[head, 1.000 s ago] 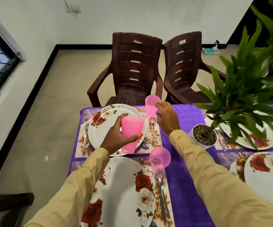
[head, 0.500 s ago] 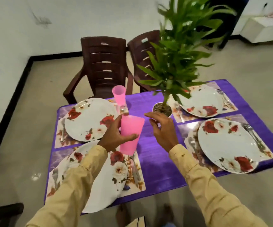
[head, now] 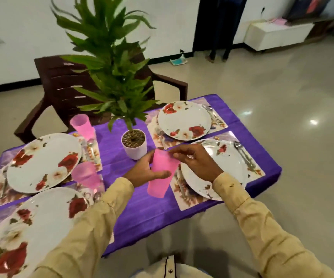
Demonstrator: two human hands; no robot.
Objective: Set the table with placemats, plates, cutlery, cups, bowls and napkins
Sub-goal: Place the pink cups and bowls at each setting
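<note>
Over bare purple tablecloth (head: 112,151), pink cup (head: 159,186) in grip of left hand (head: 142,172), rim in pinch of right hand (head: 198,163).

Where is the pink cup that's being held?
Head view, centre: the pink cup is gripped by the left hand, just in front of the white plant pot and left of the near right plate; the right hand pinches its rim.

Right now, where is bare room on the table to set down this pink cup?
Widest: bare purple cloth between near left plate and near right placemat, on your side of the plant pot. Narrower: the strip between pot and far pink cup. Both right placemats are crowded with plates and cutlery.
</note>
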